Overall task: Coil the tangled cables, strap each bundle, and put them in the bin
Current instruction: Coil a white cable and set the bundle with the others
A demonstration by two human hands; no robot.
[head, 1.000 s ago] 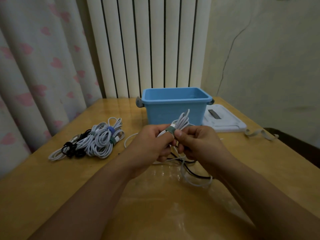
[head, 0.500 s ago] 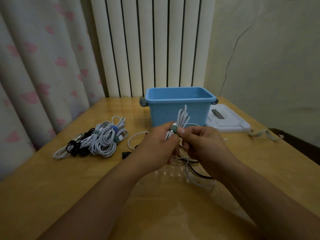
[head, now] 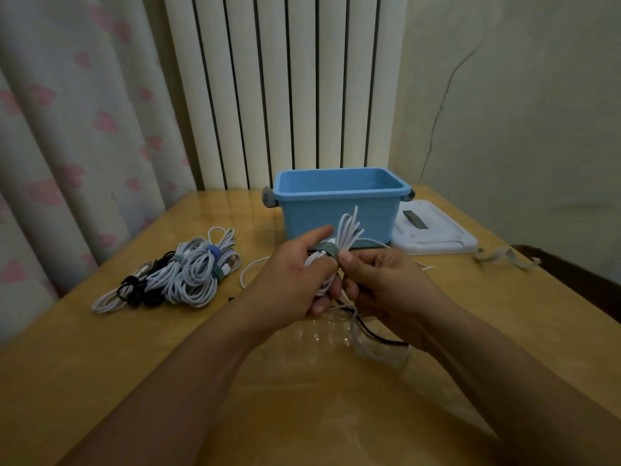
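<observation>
While the left hand (head: 295,280) grips a white cable bundle (head: 339,250) and the right hand (head: 379,280) fingers pinch its grey-green strap (head: 331,252) just before the blue bin (head: 339,200), strapped bundles (head: 188,270) lie left, with bare bench (head: 302,415) nearer the front edge.
</observation>
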